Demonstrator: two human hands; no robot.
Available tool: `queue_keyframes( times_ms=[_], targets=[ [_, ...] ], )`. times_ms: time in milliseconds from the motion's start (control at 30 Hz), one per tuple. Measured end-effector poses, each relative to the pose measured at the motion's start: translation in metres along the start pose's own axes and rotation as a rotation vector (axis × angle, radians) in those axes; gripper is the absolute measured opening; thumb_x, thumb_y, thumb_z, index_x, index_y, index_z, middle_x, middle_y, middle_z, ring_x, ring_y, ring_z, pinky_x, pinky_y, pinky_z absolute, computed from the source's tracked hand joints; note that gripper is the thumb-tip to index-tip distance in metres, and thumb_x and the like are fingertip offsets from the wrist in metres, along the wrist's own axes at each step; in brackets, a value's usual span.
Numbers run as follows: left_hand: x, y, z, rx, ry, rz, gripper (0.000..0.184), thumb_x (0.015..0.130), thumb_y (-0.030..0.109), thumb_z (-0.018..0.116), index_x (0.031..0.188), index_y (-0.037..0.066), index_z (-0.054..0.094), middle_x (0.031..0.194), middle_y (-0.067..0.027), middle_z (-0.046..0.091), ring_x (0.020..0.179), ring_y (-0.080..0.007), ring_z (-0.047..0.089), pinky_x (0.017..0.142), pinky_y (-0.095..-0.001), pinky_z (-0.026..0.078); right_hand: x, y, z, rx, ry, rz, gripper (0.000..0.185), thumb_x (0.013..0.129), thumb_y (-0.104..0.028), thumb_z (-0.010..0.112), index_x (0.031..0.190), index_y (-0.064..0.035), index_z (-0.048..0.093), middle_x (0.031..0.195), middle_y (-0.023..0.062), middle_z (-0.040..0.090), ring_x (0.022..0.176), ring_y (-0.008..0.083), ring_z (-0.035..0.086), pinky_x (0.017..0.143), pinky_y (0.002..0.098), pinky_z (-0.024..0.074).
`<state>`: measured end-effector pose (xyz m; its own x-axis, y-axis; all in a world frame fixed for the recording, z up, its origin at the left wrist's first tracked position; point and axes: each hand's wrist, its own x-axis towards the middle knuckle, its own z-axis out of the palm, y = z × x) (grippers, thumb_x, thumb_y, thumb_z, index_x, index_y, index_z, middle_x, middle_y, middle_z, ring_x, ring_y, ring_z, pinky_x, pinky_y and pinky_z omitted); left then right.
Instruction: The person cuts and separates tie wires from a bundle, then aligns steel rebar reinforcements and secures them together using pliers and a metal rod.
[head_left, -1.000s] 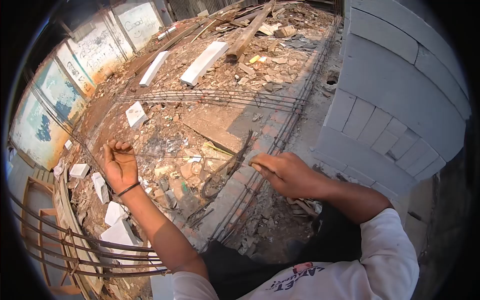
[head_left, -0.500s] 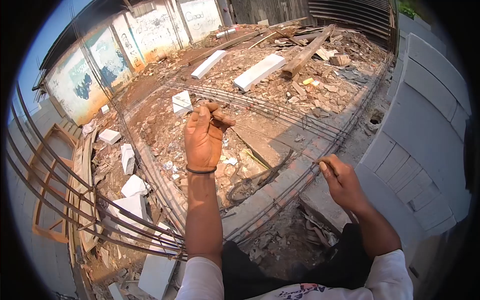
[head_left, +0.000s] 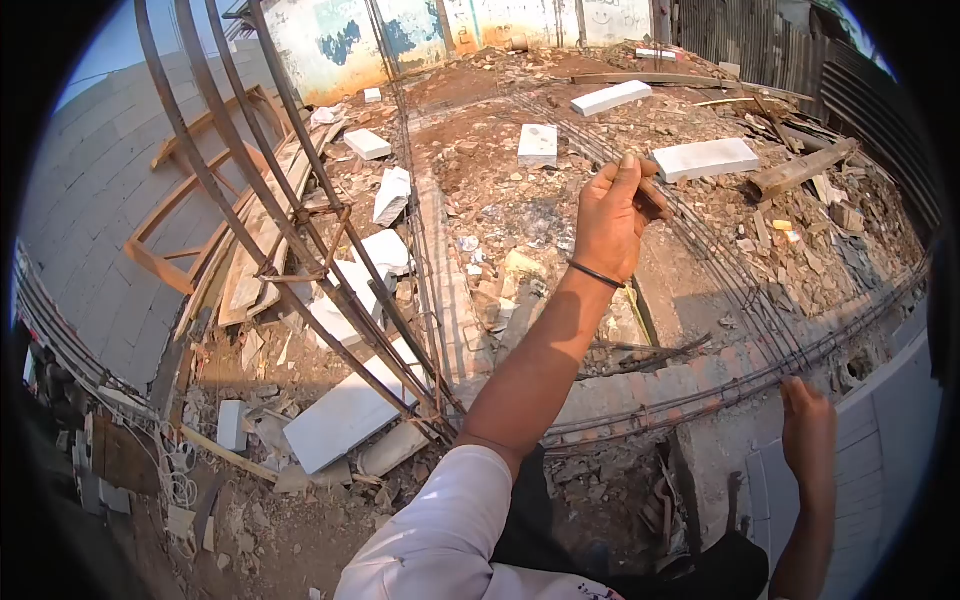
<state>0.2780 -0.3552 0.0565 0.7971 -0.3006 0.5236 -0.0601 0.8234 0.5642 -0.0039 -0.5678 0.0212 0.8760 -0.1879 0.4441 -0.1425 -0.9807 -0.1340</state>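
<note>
My left hand (head_left: 608, 225) is raised over the rubble, its fingers closed in a pinch. Half a second ago a thin wire ran from it toward my right hand; now the wire is hard to make out against the ground. Lower and to the right, my right hand (head_left: 808, 425) is closed with thumb and fingers together, just in front of the long rebar (head_left: 690, 403) along the brick footing (head_left: 640, 385). What sits in its fingertips is too small to tell. Upright rebar rods (head_left: 290, 240), tied with a stirrup, stand left of my left arm.
White blocks (head_left: 345, 415) lie about the rubble on the left, others farther back, such as a long block (head_left: 705, 158). A wooden frame (head_left: 190, 235) leans on the grey block wall (head_left: 90, 190). A timber beam (head_left: 800, 170) rests at the right. Grey blockwork (head_left: 880, 440) stands close by my right arm.
My view has swung left, bringing the upright rods nearer the middle. Both hands now appear farther right in view, my right hand also lower. My left hand keeps its pinch.
</note>
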Motion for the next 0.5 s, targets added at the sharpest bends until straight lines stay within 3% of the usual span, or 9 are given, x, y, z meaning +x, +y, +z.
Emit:
queue_keyframes(
  times_ms=[67,133,167,233,267,300,467,500],
  targets=[
    [0.004,-0.003,-0.008,-0.089,0.093,-0.060,0.026,0.104,0.029,0.051,0.098,0.005,0.057,0.071,-0.0007,0.051,0.062,-0.0155,0.055,0.059,-0.0334,0.049,-0.001,-0.022,-0.024,0.018,-0.346,-0.072,0.007,0.091,-0.004,0.056,0.095,-0.0001,0.061,0.082,0.0204,0.063,0.077,0.0429,0.062,0.064,0.0463,0.0462],
    [0.010,-0.010,-0.022,-0.262,0.182,-0.163,0.024,0.104,0.030,0.050,0.097,0.008,0.054,0.066,0.0030,0.045,0.053,-0.0108,0.046,0.050,-0.0287,0.042,-0.008,-0.021,-0.036,0.220,-0.410,-0.338,0.007,0.091,-0.006,0.057,0.091,0.0001,0.060,0.079,0.0186,0.062,0.070,0.0404,0.061,0.059,0.0454,0.0448],
    [0.013,-0.012,-0.028,-0.350,0.215,-0.225,0.023,0.104,0.031,0.049,0.096,0.010,0.053,0.064,0.0049,0.043,0.049,-0.0083,0.041,0.046,-0.0262,0.038,-0.018,-0.018,-0.041,0.210,-0.283,-0.333,0.013,0.094,-0.012,0.054,0.087,-0.0025,0.058,0.076,0.0160,0.060,0.066,0.0372,0.059,0.058,0.0434,0.0438],
    [0.015,-0.011,-0.030,-0.363,0.208,-0.214,0.023,0.104,0.032,0.049,0.096,0.011,0.053,0.063,0.0060,0.042,0.047,-0.0066,0.039,0.042,-0.0249,0.035,-0.033,-0.006,-0.064,0.230,-0.146,-0.085,0.023,0.098,-0.021,0.048,0.089,-0.0034,0.060,0.073,0.0149,0.059,0.060,0.0317,0.056,0.058,0.0406,0.0429],
    [0.013,-0.012,-0.027,-0.386,0.185,-0.231,0.023,0.104,0.034,0.049,0.096,0.012,0.053,0.062,0.0072,0.041,0.045,-0.0048,0.036,0.039,-0.0237,0.031,-0.035,0.000,-0.079,0.255,-0.148,0.157,0.027,0.098,-0.023,0.046,0.096,-0.0016,0.063,0.073,0.0164,0.059,0.059,0.0295,0.054,0.060,0.0398,0.0430],
    [0.012,-0.012,-0.023,-0.418,0.162,-0.213,0.024,0.104,0.035,0.049,0.096,0.012,0.053,0.062,0.0075,0.040,0.044,-0.0044,0.035,0.037,-0.0234,0.029,-0.036,-0.001,-0.083,0.261,-0.163,0.132,0.027,0.098,-0.023,0.046,0.096,-0.0016,0.063,0.073,0.0164,0.059,0.059,0.0295,0.054,0.060,0.0398,0.0430],
    [0.004,0.006,0.003,-0.398,0.030,-0.044,0.030,0.102,0.041,0.053,0.100,0.012,0.054,0.060,0.0084,0.037,0.040,-0.0028,0.030,0.034,-0.0211,0.024,-0.032,-0.039,-0.086,-0.232,-0.524,0.277,0.039,0.102,-0.035,0.049,0.130,-0.0099,0.059,0.103,0.0346,0.063,0.094,0.0425,0.067,0.076,0.0543,0.0482],
    [0.005,0.007,0.002,-0.392,0.052,-0.051,0.030,0.101,0.042,0.054,0.098,0.013,0.053,0.058,0.0093,0.034,0.040,-0.0026,0.028,0.034,-0.0210,0.023,-0.040,-0.020,-0.075,-0.210,-0.698,0.107,0.035,0.101,-0.033,0.049,0.126,-0.0093,0.059,0.095,0.0353,0.061,0.090,0.0442,0.066,0.072,0.0513,0.0481]
  ],
)
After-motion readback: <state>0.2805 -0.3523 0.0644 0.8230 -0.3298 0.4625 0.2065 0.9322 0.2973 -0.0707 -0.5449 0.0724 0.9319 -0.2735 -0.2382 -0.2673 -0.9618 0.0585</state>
